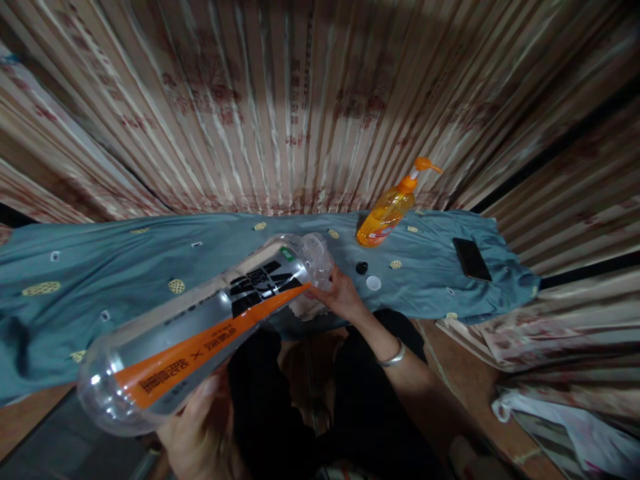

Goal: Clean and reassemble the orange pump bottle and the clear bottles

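Note:
A large clear plastic bottle (pixel 200 333) with a silver, black and orange label lies slanted across the view, its base at lower left and its neck end at upper right. My left hand (pixel 200 423) supports it from below near the base, fingers partly hidden behind it. At the neck end, my right hand (pixel 343 293) is closed around a small clear plastic piece (pixel 317 253); whether this is a separate container or part of the bottle I cannot tell. A black cap (pixel 362 268) and a white round lid (pixel 373 283) lie right of that hand.
An orange pump bottle (pixel 387 215) with amber liquid stands toward the back of the teal cloth (pixel 300 225). Farther right lies a dark phone (pixel 471 259). Below the right hand sits a crumpled whitish thing (pixel 307 309). Pleated curtains (pixel 280 100) hang behind and at both sides.

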Tool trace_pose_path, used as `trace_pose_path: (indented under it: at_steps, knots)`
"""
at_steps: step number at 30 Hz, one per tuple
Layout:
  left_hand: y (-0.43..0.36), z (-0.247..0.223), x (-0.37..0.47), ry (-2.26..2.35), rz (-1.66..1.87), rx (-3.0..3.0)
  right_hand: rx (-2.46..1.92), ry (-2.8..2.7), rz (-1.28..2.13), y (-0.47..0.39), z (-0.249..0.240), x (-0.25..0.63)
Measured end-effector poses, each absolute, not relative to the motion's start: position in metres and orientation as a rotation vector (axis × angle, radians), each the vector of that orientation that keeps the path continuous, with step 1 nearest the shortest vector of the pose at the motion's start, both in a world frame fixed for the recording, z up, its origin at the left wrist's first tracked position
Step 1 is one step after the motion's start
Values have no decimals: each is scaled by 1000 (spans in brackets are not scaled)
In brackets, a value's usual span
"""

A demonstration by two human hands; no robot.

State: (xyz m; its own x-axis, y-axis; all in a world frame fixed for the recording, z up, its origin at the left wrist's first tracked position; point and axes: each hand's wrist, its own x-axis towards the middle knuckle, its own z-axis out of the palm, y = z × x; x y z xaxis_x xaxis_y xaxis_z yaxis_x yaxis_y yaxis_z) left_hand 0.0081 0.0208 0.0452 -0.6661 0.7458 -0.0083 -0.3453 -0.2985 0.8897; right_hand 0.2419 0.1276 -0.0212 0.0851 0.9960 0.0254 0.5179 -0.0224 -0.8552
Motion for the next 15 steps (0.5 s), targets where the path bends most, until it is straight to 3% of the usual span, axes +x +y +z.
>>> trace_pose_path:
  at_steps: [15]
  knots:
    - [28, 67, 16, 1258, 2020, 611, -1650, -1566, 848, 127, -18, 247]
